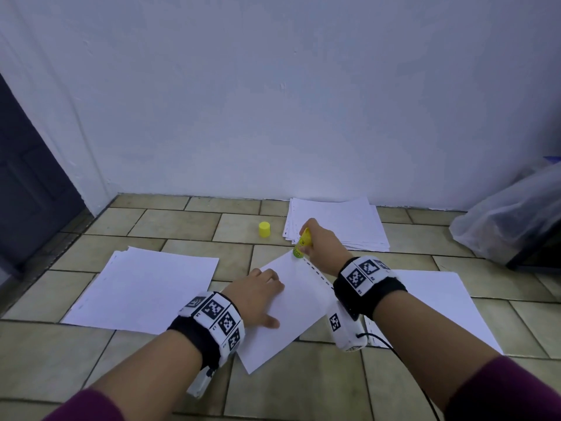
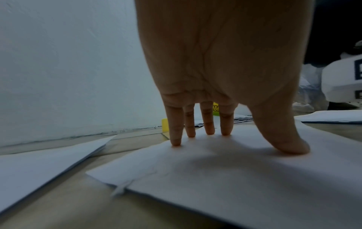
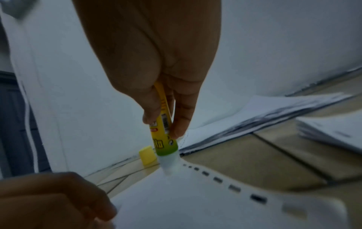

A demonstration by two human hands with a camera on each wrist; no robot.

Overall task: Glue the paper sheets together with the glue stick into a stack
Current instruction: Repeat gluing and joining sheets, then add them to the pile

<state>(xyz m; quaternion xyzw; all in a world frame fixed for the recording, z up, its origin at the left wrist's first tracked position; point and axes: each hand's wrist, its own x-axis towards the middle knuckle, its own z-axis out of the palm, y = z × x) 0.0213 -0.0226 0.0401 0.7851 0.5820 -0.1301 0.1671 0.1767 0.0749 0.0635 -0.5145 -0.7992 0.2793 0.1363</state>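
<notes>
I have my right hand (image 1: pixel 326 246) wrapped around the glue stick (image 1: pixel 302 243), thumb and fingers clamped on its yellow barrel, and its uncapped white tip sits on the far corner of the sheet (image 1: pixel 291 311) under my hands, right by the row of punched slots along that sheet's edge. My left hand (image 1: pixel 258 294) lies spread and flat on the same sheet, fingertips (image 2: pixel 176 141) and thumb pressing the paper down to the tiled floor (image 1: pixel 145 357); it grips nothing. The sheet lies skewed, one corner pointing away from me toward the wall (image 1: pixel 273 101). Beyond my right hand, against the wall, a loose pile of paper (image 1: pixel 349 223) rests on the floor, and the yellow cap (image 1: pixel 264 229) stands upright just left of that pile, apart from the stick. To the left of my left hand lies another thin stack of sheets (image 1: pixel 145 290), and under my right forearm a further sheet (image 1: pixel 437 305) shows. Far to the right of my right hand slumps a clear plastic bag (image 1: pixel 510 220).
</notes>
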